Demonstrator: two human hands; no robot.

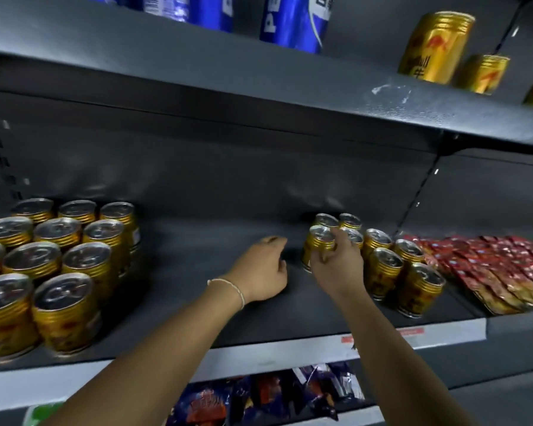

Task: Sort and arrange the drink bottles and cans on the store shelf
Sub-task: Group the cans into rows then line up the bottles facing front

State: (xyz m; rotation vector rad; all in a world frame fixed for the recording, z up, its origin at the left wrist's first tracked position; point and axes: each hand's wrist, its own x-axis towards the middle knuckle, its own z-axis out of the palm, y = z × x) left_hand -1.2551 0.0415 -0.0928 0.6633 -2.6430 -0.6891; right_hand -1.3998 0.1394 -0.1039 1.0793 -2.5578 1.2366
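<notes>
Head view: your right hand (339, 267) has its fingers and thumb curled round one gold can (319, 245). This can stands upright at the left front of the right-hand group (391, 265) on the middle shelf (216, 290). With the held can, that group counts eight: two at the back, one partly hidden behind your fingers, and five more trailing toward the shelf's front edge on the right.

Your left hand (262, 269) is just to the left of the held can, over bare shelf. Its fingers are loosely curled and hold nothing, and you wear a thin bracelet (228, 287) on that wrist. You cannot tell whether the hand touches the shelf.

Well apart, at the left end of the same shelf, the left-hand group (59, 256) shows eleven gold cans in close rows of three, three, three and two. One can in the third row is cut by the frame edge.

On the upper shelf (259, 75) you have three taller gold cans (437, 47) at the right, the last only partly in view. Blue containers (293, 23) at the top are cut off and too blurred to count.

Red packets (490, 265) lie flat to the right of the eight cans. Dark snack bags (274, 395) fill the shelf below.
</notes>
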